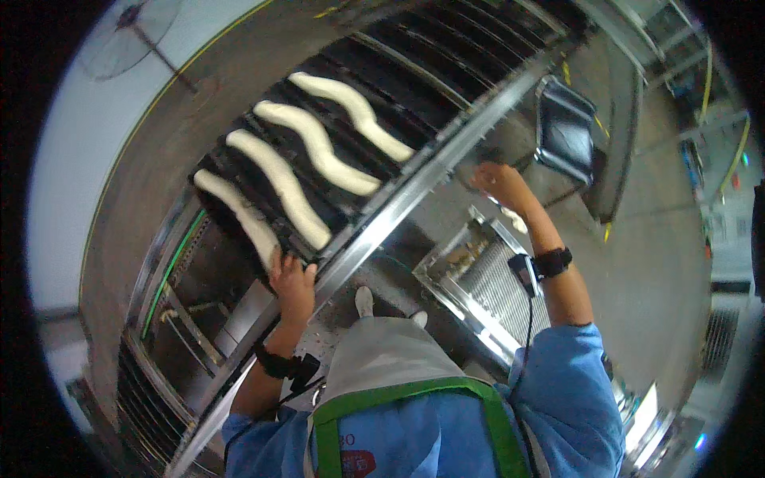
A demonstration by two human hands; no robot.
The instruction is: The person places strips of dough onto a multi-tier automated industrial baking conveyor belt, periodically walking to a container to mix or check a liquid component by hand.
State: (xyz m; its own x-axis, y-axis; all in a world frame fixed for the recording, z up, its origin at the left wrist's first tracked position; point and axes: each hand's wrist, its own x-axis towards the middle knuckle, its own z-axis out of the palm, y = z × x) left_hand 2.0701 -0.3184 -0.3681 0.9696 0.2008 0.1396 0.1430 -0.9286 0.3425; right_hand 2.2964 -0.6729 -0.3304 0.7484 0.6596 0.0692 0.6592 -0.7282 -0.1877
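Left dough (244, 215) looks soft; cradle both ends. Left hand (292, 288), part-open, touches near end; right hand (502, 186) curled, contents unclear.

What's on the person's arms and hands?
The left hand and right hand are gloveless. Blue cloth sleeves stop short of the black wrist straps, each carrying a small dark box; a thin dark cable leaves the right one.

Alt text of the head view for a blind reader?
Four wavy dough strips lie on a slatted conveyor, the left hand at the near end of the leftmost strip; the right hand hovers right of the metal rail.
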